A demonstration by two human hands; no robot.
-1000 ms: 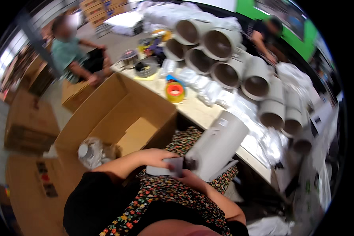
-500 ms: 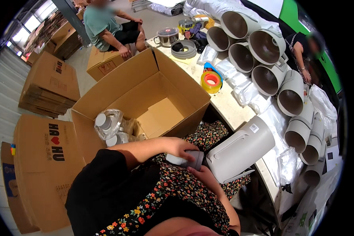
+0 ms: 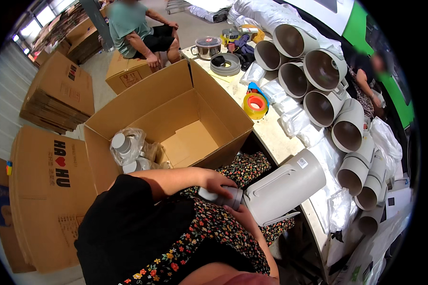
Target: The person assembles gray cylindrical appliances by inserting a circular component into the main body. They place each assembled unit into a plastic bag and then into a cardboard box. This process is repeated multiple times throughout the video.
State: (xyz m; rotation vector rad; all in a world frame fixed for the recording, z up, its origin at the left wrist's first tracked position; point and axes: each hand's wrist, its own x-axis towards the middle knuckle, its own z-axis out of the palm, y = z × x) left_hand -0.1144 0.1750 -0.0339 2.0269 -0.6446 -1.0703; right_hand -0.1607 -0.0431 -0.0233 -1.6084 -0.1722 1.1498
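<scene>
A large light-grey jug body with a long handle lies tilted across my lap and the table edge. At its near end is a grey ribbed cap with a paler part on its left side. My left hand is closed over this cap from above. From below, my right hand has its fingers against the cap where it meets the jug's end. Whether the cap is seated on the jug or only pressed to it, I cannot tell.
An open cardboard box ahead holds bagged grey-capped items. On the table are stacked grey jug bodies, yellow tape, and plastic bags. Flattened cartons stand left. One person sits beyond the box, another at right.
The cap and both hands have come closer to the jug's end, closing the small gap there. The whole view has shifted slightly. The person at right has raised a hand.
</scene>
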